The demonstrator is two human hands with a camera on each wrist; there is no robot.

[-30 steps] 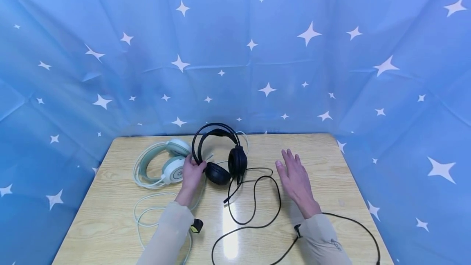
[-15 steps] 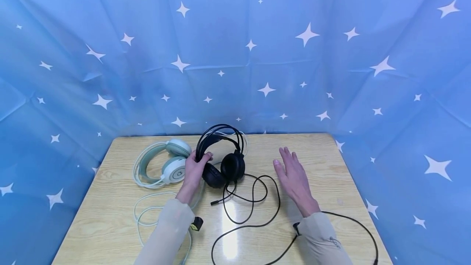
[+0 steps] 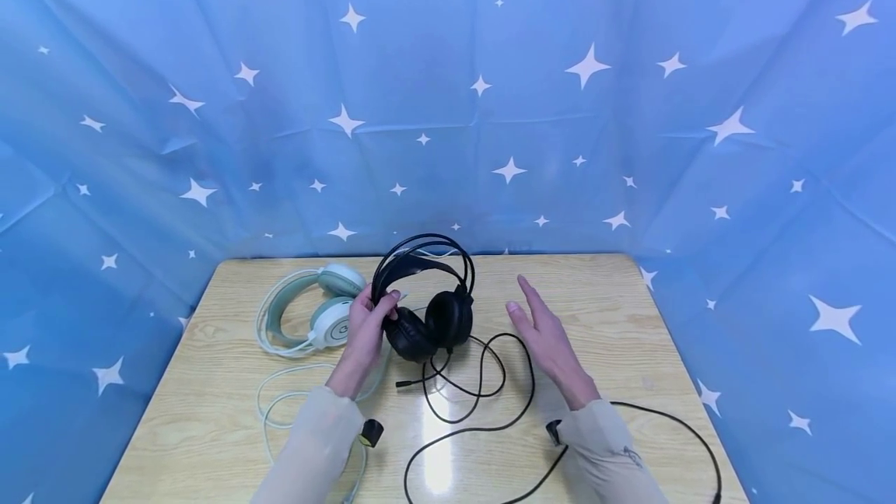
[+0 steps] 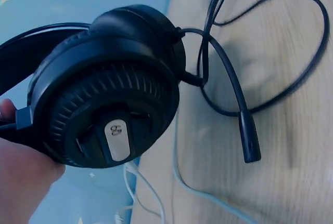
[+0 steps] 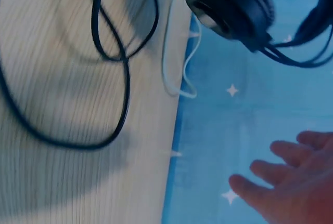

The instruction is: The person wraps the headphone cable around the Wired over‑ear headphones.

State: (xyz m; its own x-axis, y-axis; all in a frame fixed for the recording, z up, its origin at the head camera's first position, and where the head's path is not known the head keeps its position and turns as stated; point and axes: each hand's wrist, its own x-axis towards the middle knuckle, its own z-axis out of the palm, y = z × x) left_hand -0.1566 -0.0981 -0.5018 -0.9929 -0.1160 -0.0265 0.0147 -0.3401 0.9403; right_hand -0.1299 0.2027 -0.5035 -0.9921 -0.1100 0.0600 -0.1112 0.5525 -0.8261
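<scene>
My left hand (image 3: 365,333) grips a black over-ear headset (image 3: 449,319) by the left end of its headband, just above one ear cup. Its thin microphone boom (image 4: 234,83) points down from the cup in the left wrist view, and that cup carries a pale oval plate (image 4: 117,140) with a mark on it. The headset's black cable (image 3: 483,395) hangs down and loops over the table. My right hand (image 3: 549,341) is held with fingers straight, to the right of the headset and apart from it; the right wrist view shows its fingers (image 5: 270,172) spread slightly.
A mint-and-white headset (image 3: 280,313) lies on the wooden table (image 3: 182,403) just left of my left hand. Its pale cable (image 3: 280,395) curls towards the front edge, under my left forearm. The black cable runs beneath my right sleeve (image 3: 602,434). A blue star-patterned cloth (image 3: 448,99) hangs behind.
The black headset has turned in my left hand, so its cups and microphone boom have swung round. My right hand has shifted slightly left towards it and tilted.
</scene>
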